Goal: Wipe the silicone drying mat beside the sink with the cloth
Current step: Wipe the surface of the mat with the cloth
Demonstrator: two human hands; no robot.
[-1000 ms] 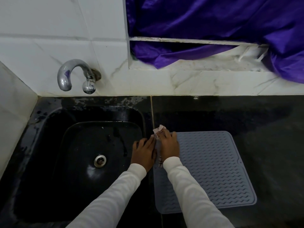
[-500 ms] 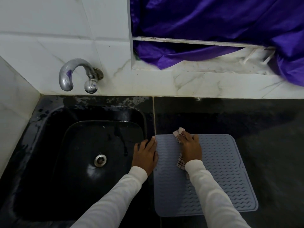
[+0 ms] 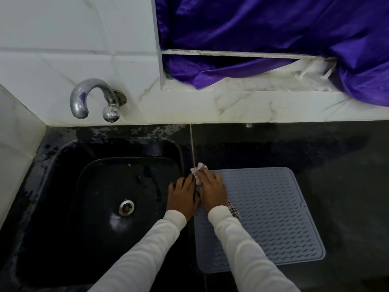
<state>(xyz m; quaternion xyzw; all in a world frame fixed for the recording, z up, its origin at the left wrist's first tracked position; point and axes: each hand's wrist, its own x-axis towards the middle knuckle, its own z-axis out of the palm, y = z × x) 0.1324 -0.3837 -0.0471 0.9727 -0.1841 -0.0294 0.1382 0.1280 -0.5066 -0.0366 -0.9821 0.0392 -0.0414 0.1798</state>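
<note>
1. The grey-blue square silicone drying mat [image 3: 271, 218] with a wavy ridged surface lies flat on the black stone counter [image 3: 315, 148], just right of the black sink basin [image 3: 101, 186].
2. The right hand [image 3: 211, 190] lies palm-down on the mat's far left corner, fingers nearly straight and close together, pressing a crumpled pale checked cloth [image 3: 199, 172] onto the mat.
3. The cloth bunches out past the fingertips at the mat's corner, and another checked edge shows beside the right wrist; whether the thumb curls under the cloth is hidden.
4. The left hand [image 3: 183, 197] rests flat on the counter strip between sink and mat, fingers spread and extended, holding nothing; its fingers lie against the cloth and the right hand.
5. Both arms wear white long sleeves [image 3: 147, 249].
</note>
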